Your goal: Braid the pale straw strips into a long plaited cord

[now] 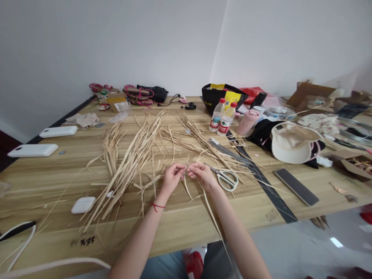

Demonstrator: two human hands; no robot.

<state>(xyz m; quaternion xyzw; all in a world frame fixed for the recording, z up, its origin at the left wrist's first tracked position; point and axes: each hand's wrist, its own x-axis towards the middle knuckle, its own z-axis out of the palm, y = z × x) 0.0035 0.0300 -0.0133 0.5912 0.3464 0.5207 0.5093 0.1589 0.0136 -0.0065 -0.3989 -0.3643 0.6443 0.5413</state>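
Observation:
My left hand (174, 174) and my right hand (202, 173) meet over the middle of the table, both closed in a pinch on thin straw strips (186, 186). One long strip hangs from beneath my right hand toward the table's front edge. Just right of that hand lie scissors (227, 180) with pale handles. Left of my left hand rests a small braided straw piece (152, 180). A large loose bundle of straw strips (136, 155) spreads farther left, and another bundle (200, 135) lies behind my hands. My fingertips partly hide the strips between them.
Two water bottles (226, 121), a pink tumbler (248, 122) and a black bag (209, 97) stand at the back right. A cap (290, 149) and a phone (296, 186) lie to the right. White devices (33, 150) and a white case (83, 205) are at left.

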